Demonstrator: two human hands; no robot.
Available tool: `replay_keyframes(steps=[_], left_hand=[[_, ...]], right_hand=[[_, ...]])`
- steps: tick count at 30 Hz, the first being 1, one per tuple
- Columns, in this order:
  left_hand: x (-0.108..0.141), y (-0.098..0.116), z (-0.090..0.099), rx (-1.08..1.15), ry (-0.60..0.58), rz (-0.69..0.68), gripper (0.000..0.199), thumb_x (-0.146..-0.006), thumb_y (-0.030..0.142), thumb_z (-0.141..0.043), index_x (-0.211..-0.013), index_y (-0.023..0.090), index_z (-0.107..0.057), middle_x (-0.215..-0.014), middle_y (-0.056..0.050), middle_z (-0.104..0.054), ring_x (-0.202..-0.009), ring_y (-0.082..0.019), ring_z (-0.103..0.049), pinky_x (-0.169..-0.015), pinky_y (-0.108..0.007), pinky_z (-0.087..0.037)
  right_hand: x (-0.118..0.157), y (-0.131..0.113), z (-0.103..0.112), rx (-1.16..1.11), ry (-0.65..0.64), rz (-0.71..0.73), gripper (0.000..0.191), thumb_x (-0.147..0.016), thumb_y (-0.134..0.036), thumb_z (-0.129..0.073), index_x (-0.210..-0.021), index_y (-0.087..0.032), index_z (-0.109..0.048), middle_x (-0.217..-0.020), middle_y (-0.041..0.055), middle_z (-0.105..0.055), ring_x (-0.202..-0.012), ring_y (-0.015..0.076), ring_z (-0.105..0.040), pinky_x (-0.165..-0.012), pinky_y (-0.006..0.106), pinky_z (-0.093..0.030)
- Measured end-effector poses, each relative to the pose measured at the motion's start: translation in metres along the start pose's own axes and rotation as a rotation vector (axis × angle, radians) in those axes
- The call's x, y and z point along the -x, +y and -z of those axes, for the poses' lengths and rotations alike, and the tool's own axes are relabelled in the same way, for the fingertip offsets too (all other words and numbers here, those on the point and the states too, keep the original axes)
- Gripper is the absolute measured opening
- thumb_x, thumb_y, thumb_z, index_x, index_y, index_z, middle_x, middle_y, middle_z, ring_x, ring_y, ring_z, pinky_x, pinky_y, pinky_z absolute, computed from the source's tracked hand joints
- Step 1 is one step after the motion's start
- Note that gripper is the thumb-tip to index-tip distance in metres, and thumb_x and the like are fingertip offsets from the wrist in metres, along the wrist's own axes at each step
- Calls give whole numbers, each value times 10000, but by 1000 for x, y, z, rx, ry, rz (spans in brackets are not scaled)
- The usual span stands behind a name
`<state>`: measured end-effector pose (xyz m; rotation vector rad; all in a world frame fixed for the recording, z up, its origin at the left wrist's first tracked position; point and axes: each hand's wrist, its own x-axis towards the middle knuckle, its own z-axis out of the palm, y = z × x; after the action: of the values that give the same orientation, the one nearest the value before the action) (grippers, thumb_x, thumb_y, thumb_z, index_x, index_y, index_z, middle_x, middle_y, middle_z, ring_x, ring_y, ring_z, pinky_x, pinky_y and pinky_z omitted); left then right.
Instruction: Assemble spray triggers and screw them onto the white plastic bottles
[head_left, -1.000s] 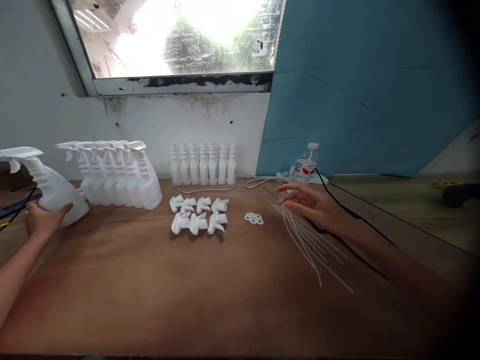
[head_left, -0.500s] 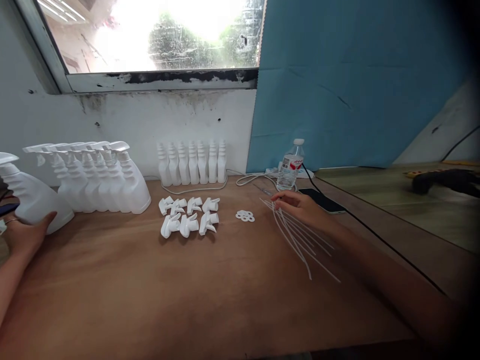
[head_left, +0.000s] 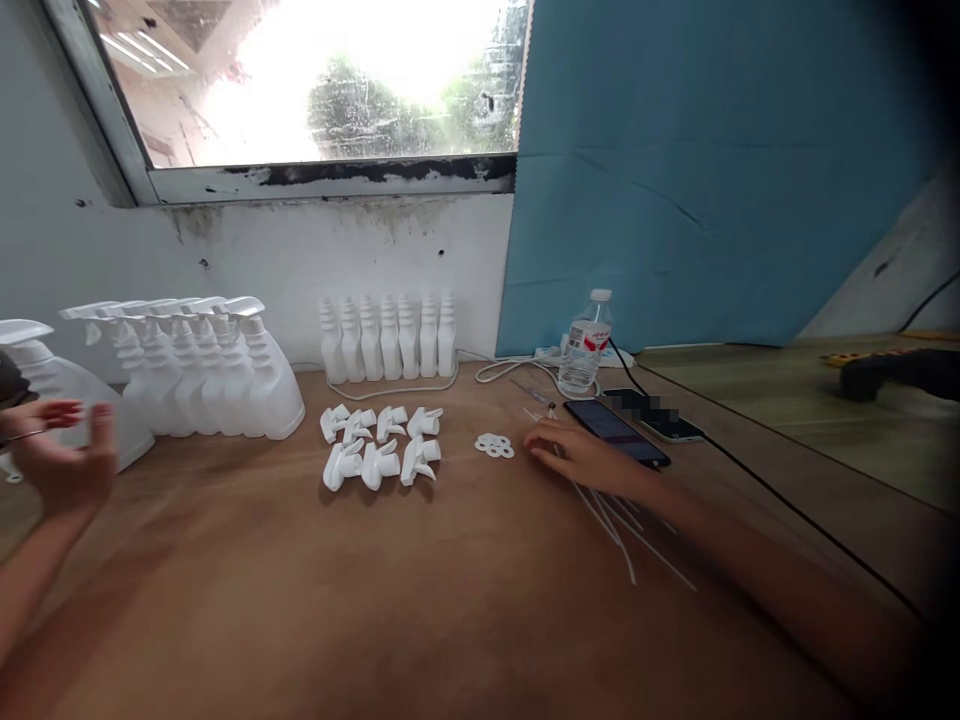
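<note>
My left hand (head_left: 64, 455) is at the far left, held up with thumb and fingers apart in front of a white spray-bottle body (head_left: 82, 400). A thin metal band shows by its fingers; nothing is visibly held. My right hand (head_left: 577, 455) lies low over a fan of thin white tubes (head_left: 619, 530), fingers stretched out and thumb apart. The tubes run out from beneath it toward me. To its left lie several white ring washers (head_left: 495, 446) in a cluster. Beyond them are two rows of white trigger spray heads (head_left: 381, 462).
Several large white bottles (head_left: 206, 390) stand left, and slim white bottles (head_left: 388, 345) by the wall. A water bottle (head_left: 585, 350), a screwdriver-like tool (head_left: 534, 393), a phone (head_left: 619, 432), another phone (head_left: 660, 418) and a black cable (head_left: 787, 500) are at right.
My left hand has come off the spray-bottle body and opened. My right hand has drawn nearer to me, down over the tubes. A second phone now shows beside it. The view has shifted slightly.
</note>
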<state>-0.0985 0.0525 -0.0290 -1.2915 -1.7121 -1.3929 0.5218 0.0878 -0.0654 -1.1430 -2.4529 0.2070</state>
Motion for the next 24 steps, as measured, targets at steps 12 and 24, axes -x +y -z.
replay_keyframes(steps=[12,24], left_hand=[[93,127,-97,416,-751,-387,348,-908,405,-422,-1131,162,-532,-1186,-119,-572,-1139,-246,-536,-1019,-393,-417],[89,116,-111,390,-943,-297,394,-855,447,-465,-1071,170,-644,-1363,-120,-512,-1212,-281,-527,-1057,-427,-393]], right_hand=[[-1,-16,-14,117,-31,104,378,-935,-286,-416,-1297,-257,-519,-1216,106,-549,-1104,246,-535,-964,420,-431],[2,-12,-18,92,-19,116,291,-931,-258,-427,-1141,-235,-626,-1121,99,-615,-1064,256,-548,-942,445,-429]])
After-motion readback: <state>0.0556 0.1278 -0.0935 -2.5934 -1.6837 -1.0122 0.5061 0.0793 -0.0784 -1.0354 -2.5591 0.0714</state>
